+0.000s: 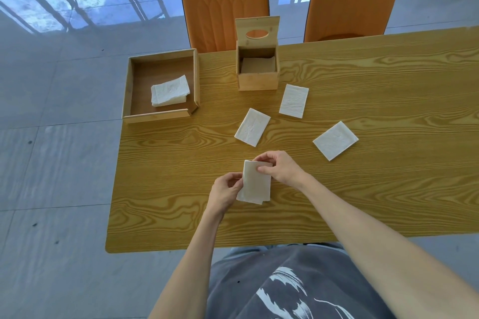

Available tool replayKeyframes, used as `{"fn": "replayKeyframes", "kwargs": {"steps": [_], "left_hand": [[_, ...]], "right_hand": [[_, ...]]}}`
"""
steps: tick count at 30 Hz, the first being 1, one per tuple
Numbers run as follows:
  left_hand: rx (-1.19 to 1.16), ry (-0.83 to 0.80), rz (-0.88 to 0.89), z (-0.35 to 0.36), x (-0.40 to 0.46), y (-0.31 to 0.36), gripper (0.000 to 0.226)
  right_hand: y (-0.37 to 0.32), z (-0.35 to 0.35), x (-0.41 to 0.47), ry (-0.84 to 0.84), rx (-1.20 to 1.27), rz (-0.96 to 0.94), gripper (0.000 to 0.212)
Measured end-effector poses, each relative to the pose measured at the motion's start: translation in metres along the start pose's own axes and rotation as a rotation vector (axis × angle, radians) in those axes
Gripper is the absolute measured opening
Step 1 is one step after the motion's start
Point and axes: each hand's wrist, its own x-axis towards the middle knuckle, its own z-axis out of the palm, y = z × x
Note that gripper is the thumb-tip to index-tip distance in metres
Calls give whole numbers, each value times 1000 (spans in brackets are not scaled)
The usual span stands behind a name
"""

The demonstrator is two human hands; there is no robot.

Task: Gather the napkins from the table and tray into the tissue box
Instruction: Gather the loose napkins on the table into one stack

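Note:
A folded white napkin (255, 184) is lifted just above the near middle of the table, pinched by both hands. My left hand (225, 193) grips its left edge and my right hand (278, 167) holds its top right. Three more napkins lie flat on the table: one (252, 127) in the middle, one (294, 101) near the box, one (335, 140) to the right. A small stack of napkins (170, 90) sits in the wooden tray (158, 116). The wooden tissue box (257, 80) stands with its lid up, pale napkins inside.
Two orange chairs (225, 0) stand behind the far table edge. The wooden table (375, 189) ends at the left just beside the tray, with grey tiled floor beyond. My grey shirt shows at the bottom.

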Motion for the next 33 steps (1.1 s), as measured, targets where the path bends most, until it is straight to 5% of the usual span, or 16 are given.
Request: {"fn": "replayKeyframes", "kwargs": {"steps": [6, 14, 19, 33], "left_hand": [[-96, -49, -51, -4, -3, 3, 20], [-244, -32, -147, 1, -2, 10, 36], [-230, -10, -69, 6, 2, 9, 51], [-393, 155, -137, -23, 19, 9, 30]], "right_hand": [[6, 12, 7, 183, -57, 6, 16], [2, 16, 10, 210, -75, 36, 18], [-8, 18, 18, 273, -308, 42, 18], [-63, 3, 65, 501, -696, -35, 40]]}}
